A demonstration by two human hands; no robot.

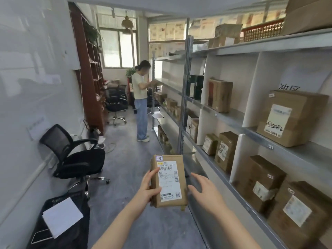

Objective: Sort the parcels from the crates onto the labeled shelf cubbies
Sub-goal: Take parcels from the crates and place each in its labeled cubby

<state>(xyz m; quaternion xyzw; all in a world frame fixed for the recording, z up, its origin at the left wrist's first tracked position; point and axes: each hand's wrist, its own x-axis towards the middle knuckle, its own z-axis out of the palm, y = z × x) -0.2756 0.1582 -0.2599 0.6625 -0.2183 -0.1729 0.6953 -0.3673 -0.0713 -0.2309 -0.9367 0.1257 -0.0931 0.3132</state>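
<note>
I hold a small brown cardboard parcel (pixel 168 180) upright in front of me, its white shipping label facing me and a small handwritten tag at its top. My left hand (pixel 150 186) grips its left edge, thumb across the label. My right hand (pixel 204 191) hovers just right of the parcel, fingers spread, not clearly touching it. The metal shelf (pixel 239 121) with white dividers runs along my right and holds several brown boxes in its cubbies.
A black office chair (pixel 75 155) stands at the left wall, with a dark bag and white paper (pixel 61 216) in front of it. A person (pixel 142 99) stands far down the aisle at the shelf. Grey floor runs between.
</note>
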